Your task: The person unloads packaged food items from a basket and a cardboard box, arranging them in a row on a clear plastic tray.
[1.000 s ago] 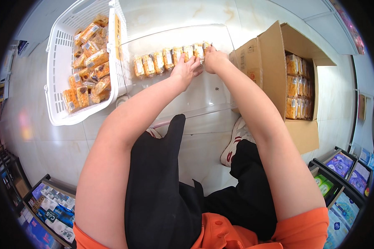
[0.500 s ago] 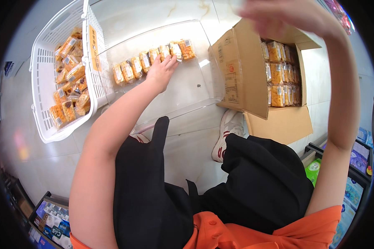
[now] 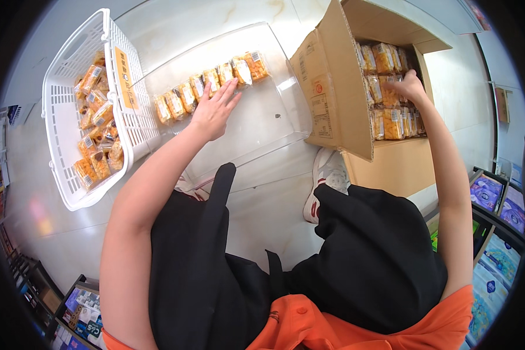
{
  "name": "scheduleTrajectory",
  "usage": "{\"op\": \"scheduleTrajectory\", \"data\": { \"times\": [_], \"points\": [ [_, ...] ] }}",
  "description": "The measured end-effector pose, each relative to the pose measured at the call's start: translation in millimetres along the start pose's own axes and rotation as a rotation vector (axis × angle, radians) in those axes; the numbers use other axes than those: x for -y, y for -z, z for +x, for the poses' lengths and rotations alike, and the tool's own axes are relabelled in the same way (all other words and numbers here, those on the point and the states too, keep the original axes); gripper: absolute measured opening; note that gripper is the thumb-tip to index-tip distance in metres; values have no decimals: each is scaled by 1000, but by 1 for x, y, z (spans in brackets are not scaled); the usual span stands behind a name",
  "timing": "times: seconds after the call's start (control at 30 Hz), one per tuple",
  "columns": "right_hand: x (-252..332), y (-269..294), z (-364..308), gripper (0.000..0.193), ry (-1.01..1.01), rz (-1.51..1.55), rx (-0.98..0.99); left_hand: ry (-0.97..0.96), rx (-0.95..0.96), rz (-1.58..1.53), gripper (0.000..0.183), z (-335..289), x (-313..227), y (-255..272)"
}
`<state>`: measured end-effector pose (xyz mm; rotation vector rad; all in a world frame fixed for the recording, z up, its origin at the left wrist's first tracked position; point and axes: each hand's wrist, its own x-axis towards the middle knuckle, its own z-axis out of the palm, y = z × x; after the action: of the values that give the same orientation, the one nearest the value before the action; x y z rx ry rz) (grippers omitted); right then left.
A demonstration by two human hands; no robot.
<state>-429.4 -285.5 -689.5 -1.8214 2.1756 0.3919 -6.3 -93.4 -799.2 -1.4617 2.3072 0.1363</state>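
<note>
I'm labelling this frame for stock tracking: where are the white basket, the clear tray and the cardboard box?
white basket (image 3: 61,125): head view, on its left wall.
clear tray (image 3: 268,116): head view, on its bare floor.
cardboard box (image 3: 329,96): head view, on its near outer side.

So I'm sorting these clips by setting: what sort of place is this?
Most likely a shop aisle during restocking. Shelves of packaged goods line the edges, a cardboard box full of wrapped snacks sits open on the tiled floor, and a clear tray and a white basket hold more packets.
</note>
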Motion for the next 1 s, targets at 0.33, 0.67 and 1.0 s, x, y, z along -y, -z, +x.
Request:
{"op": "scheduleTrajectory", "data": {
  "times": [0.33, 0.67, 1.0],
  "points": [
    [-6, -15, -11, 95, -39, 31, -49, -185, -63, 124, 72, 14, 0, 23],
    [0, 3, -26, 73, 86, -24, -142, -239, -70, 187, 58, 68, -16, 51],
    [45, 154, -94, 64, 881, 288, -421, -436, 58, 247, 46, 36, 8, 98]
  ]
}}
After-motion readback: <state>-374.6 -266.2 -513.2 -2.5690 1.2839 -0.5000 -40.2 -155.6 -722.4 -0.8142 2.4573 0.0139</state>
